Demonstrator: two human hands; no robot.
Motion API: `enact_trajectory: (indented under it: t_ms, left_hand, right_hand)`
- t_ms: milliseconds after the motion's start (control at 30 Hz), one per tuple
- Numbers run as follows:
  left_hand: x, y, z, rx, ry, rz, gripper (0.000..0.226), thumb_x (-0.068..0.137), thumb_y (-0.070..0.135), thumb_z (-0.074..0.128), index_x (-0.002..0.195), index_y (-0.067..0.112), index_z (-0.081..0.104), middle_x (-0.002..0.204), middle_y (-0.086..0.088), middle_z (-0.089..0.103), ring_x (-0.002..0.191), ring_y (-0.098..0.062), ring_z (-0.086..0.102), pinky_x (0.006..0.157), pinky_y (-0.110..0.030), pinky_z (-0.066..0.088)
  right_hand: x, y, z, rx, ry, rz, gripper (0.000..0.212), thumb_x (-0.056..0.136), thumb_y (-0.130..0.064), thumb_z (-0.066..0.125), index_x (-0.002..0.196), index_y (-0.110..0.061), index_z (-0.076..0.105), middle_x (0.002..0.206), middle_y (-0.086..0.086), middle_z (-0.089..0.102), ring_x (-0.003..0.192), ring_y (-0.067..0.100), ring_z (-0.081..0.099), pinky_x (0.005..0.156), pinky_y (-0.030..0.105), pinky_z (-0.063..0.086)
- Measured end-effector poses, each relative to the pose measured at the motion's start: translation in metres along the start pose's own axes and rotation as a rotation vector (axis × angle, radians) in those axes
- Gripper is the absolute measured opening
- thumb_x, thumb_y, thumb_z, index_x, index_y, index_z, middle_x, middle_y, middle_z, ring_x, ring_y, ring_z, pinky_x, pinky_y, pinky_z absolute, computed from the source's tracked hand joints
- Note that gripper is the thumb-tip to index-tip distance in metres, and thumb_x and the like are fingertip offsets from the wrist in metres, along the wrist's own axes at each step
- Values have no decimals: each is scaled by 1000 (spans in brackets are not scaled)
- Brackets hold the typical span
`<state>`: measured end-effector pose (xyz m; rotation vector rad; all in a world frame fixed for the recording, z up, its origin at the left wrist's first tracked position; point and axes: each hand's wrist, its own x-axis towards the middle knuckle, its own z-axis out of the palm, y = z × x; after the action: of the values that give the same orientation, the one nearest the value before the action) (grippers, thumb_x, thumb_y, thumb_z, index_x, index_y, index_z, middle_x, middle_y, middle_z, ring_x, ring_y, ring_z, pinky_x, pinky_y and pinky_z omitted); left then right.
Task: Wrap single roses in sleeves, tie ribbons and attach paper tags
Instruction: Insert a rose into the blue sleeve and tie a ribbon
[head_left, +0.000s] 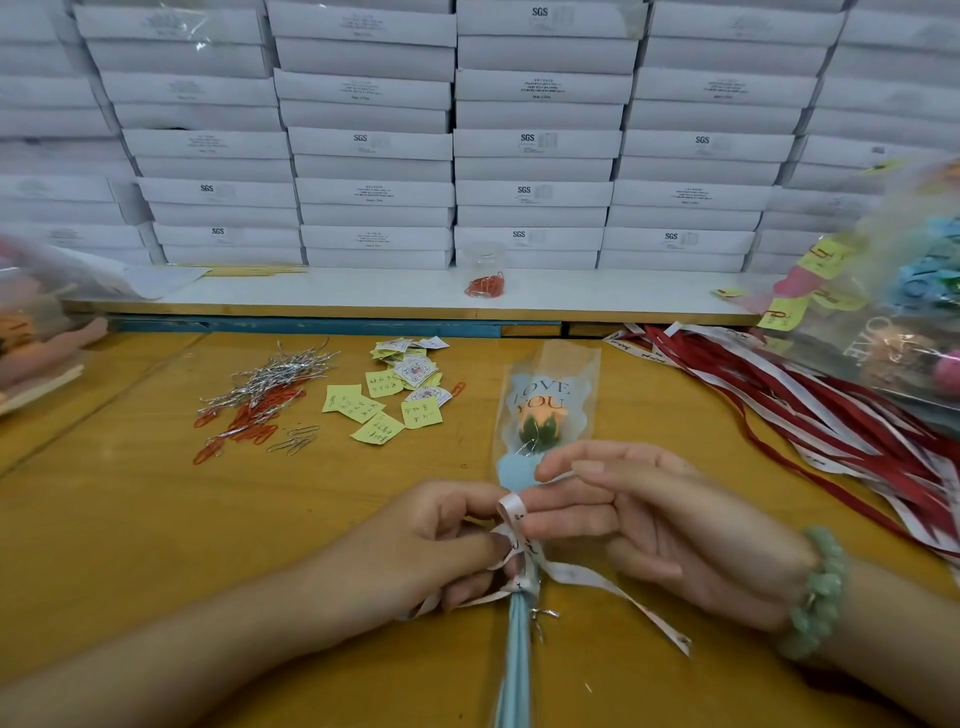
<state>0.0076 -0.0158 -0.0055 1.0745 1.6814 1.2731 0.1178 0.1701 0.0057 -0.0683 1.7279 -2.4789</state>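
An orange rose lies in a clear sleeve printed "LOVE YOU", its pale blue stem pointing toward me on the wooden table. A white printed ribbon is wound around the sleeve's neck, with one tail trailing right. My left hand pinches the ribbon at the knot. My right hand holds a loop of the same ribbon at its fingertips. A silver twist tie sits on the stem just below the knot.
Yellow and white paper tags lie mid-table beside silver twist ties and red paper clips. Red and white ribbons spread at the right under bagged flowers. A cup of clips stands on the shelf below stacked white boxes.
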Motion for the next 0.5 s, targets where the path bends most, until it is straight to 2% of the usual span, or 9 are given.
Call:
enact_trajectory:
  t_ms: [33,133,167,233,267,333,367,433,500]
  left_hand:
    - [0,0,0,-9,-4,13,14,97,6,52,88,5,62,59,6,58,44,-1,42,40,-10,33]
    - [0,-1,0,-15,-1,29,17,90,16,54,92,1,63,74,-20,54,49,-7,42,46,-16,32]
    - [0,-1,-1,-34,-13,24,18,90,15,52,95,0,62,74,-19,55,50,-7,42,48,-18,33]
    - [0,-1,-2,-81,-48,28,20,92,8,48,99,-8,58,68,-1,61,49,-5,43,50,-16,36]
    - [0,-1,-3,-107,-57,26,23,91,6,46,101,-11,56,66,-4,61,49,-6,43,49,-16,36]
    - [-1,-2,-5,-134,-56,35,29,87,11,49,103,-13,55,69,-29,51,50,-14,41,49,-23,30]
    - [-1,-3,-6,-134,-59,51,34,86,16,53,103,-13,55,69,-33,46,51,-15,39,48,-22,31]
    - [-1,-2,-7,-117,-74,67,41,89,27,61,102,-12,58,65,-22,49,49,-12,42,47,-16,35]
    - [-2,0,-5,-78,-53,74,37,93,28,64,97,-8,60,58,4,58,44,-3,45,44,-10,37]
  right_hand:
    - [0,-2,-1,5,-36,5,20,89,-20,57,99,-9,69,115,25,66,101,26,69,34,11,35]
    - [0,-3,-3,-5,-106,3,20,93,-19,55,103,-7,67,120,25,63,109,28,65,36,12,35]
    - [0,-2,-2,-10,-116,-4,20,93,-18,55,104,-7,67,121,25,62,111,28,64,37,12,36]
    - [0,0,-2,-19,-123,-22,20,93,-17,55,106,-6,65,125,25,60,114,29,62,37,12,38]
    - [0,0,-1,-20,-127,-34,21,93,-17,54,108,-5,64,126,25,59,116,30,61,37,12,39]
    - [-1,0,0,-16,-148,-58,22,93,-16,52,111,-4,60,129,25,57,120,30,58,38,12,40]
    - [-1,-1,1,-23,-165,-71,23,94,-15,51,113,-3,57,131,25,56,121,30,57,39,12,40]
    - [-2,-2,3,-55,-190,-95,26,95,-14,50,117,0,53,131,24,55,109,22,66,40,13,39]
    - [-2,-1,4,-144,-164,-118,26,94,-14,51,116,0,55,129,21,58,86,15,69,39,13,39]
